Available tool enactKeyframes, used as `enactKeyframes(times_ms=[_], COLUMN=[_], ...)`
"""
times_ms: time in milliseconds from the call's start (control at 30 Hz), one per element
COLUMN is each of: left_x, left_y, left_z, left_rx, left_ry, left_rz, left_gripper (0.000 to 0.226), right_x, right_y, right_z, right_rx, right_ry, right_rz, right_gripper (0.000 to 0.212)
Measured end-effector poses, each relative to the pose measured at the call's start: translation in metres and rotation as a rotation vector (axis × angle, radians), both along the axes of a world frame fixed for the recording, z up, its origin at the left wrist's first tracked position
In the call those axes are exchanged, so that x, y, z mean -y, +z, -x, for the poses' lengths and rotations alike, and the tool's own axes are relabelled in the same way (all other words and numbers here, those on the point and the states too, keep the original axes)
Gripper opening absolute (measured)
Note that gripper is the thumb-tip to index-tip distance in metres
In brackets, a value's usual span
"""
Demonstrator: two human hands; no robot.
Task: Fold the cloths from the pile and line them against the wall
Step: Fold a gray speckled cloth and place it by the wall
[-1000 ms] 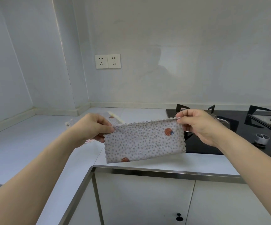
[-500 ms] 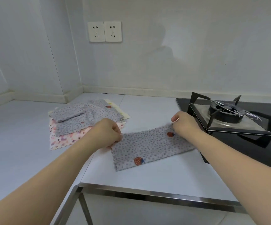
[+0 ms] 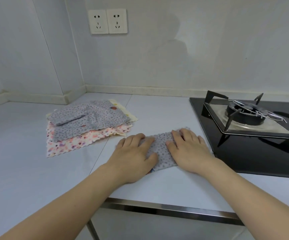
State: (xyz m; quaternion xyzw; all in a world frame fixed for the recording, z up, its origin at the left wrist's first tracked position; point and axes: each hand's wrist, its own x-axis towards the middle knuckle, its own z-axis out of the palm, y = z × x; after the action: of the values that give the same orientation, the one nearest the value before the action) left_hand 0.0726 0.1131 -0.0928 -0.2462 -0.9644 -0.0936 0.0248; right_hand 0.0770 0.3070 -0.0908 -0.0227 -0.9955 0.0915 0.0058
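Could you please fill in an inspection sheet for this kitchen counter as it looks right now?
Surface: pale countertop, steel front edge.
Job's things: grey dotted cloth lying flat on the counter, partly folded; pile of cloths to its left, a crumpled grey one on top, pink floral and cream beneath. No folded cloth against the wall yet.
Clutter: nothing seen.
Grippers: left hand and right hand, both palm-down, pressing the cloth flat.
Cables: nothing seen.
Surroundings: gas hob right of the cloth, double wall socket above the pile.
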Motion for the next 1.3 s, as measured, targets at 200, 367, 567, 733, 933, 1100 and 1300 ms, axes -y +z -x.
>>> enactKeyframes(times_ms=[200, 367, 567, 733, 933, 1100, 1300], left_x=[0.005, 0.018, 0.035, 0.050, 0.058, 0.071, 0.077], left_y=[0.003, 0.002, 0.002, 0.003, 0.010, 0.017, 0.041], left_z=[-0.008, -0.006, -0.003, -0.015, -0.056, -0.093, -0.119], left_rx=[0.068, 0.023, -0.185, -0.203, -0.038, -0.003, 0.233], left_ry=[0.059, 0.053, 0.045, 0.101, 0.260, 0.269, 0.163], left_rz=[0.060, 0.031, -0.041, -0.235, -0.349, -0.237, -0.363], left_gripper=[0.076, 0.068, 0.059, 0.051, 0.038, 0.043, 0.056], right_x=[-0.002, -0.003, -0.010, 0.017, 0.060, 0.068, 0.052], right_y=[0.001, 0.001, 0.012, 0.011, 0.002, -0.006, 0.001], right_z=[0.006, 0.010, 0.010, -0.045, -0.114, -0.134, -0.145], right_rx=[0.061, 0.064, 0.083, -0.251, -0.394, -0.507, -0.568], right_ry=[-0.006, -0.036, 0.055, 0.253, 0.577, 0.543, 0.565], right_rz=[0.003, -0.016, -0.020, 0.060, 0.073, -0.054, -0.037], right_gripper=[0.063, 0.064, 0.068, 0.046, 0.031, 0.017, 0.010])
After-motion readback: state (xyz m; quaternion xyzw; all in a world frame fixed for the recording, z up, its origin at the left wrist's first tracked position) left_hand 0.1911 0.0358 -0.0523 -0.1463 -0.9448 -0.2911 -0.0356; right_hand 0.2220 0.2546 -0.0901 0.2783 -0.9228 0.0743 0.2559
